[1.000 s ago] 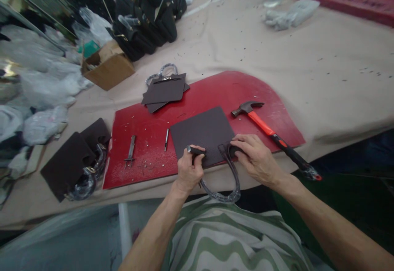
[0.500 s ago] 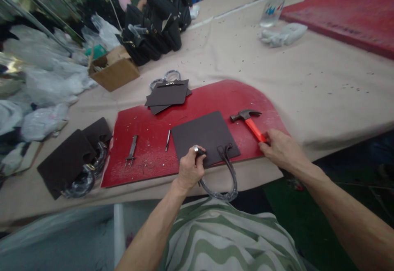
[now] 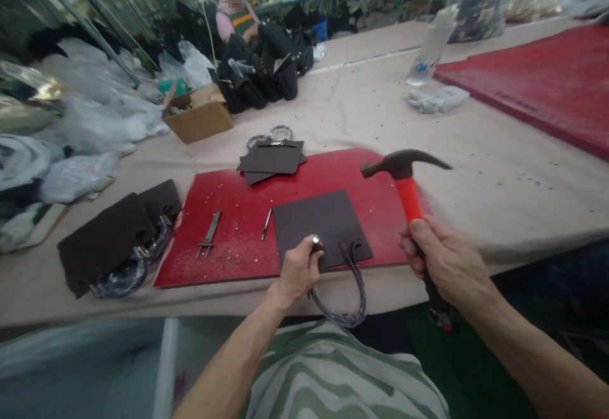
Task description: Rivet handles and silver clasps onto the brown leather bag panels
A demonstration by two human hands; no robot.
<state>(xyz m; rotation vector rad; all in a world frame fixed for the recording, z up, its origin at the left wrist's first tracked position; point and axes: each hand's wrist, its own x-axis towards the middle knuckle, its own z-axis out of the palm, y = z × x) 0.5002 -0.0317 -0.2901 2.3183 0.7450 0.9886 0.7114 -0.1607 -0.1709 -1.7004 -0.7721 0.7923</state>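
Note:
A dark brown panel point(image 3: 318, 216) lies on the red board point(image 3: 238, 206), with a plastic-wrapped handle point(image 3: 358, 298) looping off its near edge. My left hand point(image 3: 301, 268) is closed around a small metal-topped punch point(image 3: 316, 241) at the panel's near edge; its lower end is hidden by my fingers. Raised above the board's right side is a claw hammer point(image 3: 402, 165), its orange and black grip in my closed right hand point(image 3: 442, 254). A slim metal rod point(image 3: 266, 225) and a pronged metal tool point(image 3: 209, 235) lie left of the panel.
Stacked panels point(image 3: 273, 157) rest at the board's back edge, and more panels with wrapped handles point(image 3: 107, 238) lie to its left. Farther back are a cardboard box point(image 3: 202, 120), black bags point(image 3: 257, 79), a bottle point(image 3: 428, 51) and a person point(image 3: 233, 9). Another red board point(image 3: 537, 82) is at right.
My right hand has wrapped round the hammer's grip and lifted it off the board. My left hand still holds the punch at the panel. The camera view has tilted up slightly.

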